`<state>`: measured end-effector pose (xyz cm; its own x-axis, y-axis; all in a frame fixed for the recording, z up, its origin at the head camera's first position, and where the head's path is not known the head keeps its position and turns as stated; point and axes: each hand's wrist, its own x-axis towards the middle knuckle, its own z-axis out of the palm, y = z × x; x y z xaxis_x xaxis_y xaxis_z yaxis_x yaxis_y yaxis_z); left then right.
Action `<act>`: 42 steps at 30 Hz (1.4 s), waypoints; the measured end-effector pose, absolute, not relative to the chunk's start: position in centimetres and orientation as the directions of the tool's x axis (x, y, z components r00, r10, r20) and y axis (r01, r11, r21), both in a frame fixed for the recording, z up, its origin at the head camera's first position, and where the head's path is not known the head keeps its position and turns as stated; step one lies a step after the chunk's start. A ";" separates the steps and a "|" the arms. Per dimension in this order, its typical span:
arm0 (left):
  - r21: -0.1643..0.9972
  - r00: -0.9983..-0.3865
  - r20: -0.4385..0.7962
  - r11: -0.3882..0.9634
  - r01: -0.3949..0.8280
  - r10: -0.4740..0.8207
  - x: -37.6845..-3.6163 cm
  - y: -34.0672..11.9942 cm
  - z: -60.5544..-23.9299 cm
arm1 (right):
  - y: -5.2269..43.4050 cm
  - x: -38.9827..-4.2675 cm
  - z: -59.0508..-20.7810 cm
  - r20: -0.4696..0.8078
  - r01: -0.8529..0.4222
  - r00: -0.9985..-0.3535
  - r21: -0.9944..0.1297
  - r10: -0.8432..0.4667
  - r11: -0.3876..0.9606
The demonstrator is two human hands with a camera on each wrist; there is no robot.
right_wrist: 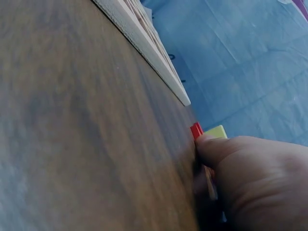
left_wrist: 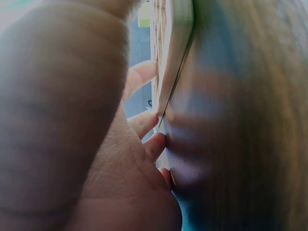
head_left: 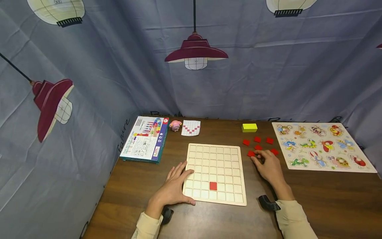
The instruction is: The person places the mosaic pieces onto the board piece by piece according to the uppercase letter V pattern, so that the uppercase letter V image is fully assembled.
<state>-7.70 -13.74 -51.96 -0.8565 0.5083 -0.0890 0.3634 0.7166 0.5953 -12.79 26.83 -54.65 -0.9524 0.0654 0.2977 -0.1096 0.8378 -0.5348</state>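
Note:
My left hand (head_left: 174, 186) lies along the left side of a wooden grid board (head_left: 243, 186), its fingers spread and the thumb at the near edge. In the left wrist view, fingertips (left_wrist: 150, 118) touch the board's side. One red square tile (head_left: 213, 186) sits in a lower cell of the board. To the right of the board, my right hand (head_left: 269, 167) pinches another red tile (head_left: 250, 153) at its corner, thumb and index finger curled. The right wrist view shows this red tile (right_wrist: 196, 130) at the thumb tip. Several more red tiles (head_left: 258, 147) lie loose around the fingers.
A yellow block (head_left: 249, 127) stands behind the tiles. At the right lies an insect puzzle board (head_left: 322, 146). A boxed game (head_left: 144, 139), a small pink figure (head_left: 175, 125) and a pattern card (head_left: 191, 128) with a red V of squares line the back left, before a curtain (head_left: 209, 96).

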 end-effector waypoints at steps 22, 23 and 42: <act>0.600 -0.853 -0.091 0.712 0.365 0.514 -7.7 -13.8 -51.9 | 23.2 -10.7 -54.6 0.447 -0.331 -0.893 -0.557 -0.061 0.762; 0.599 -0.853 -0.091 0.713 0.365 0.513 -7.7 -13.8 -51.9 | 22.3 -10.5 -54.4 0.454 -0.361 -0.887 -0.562 -0.087 0.744; 0.591 -0.858 -0.085 0.719 0.365 0.506 -7.8 -13.8 -51.9 | 12.3 -8.0 -52.9 0.228 -0.414 -0.910 -0.506 -0.346 0.757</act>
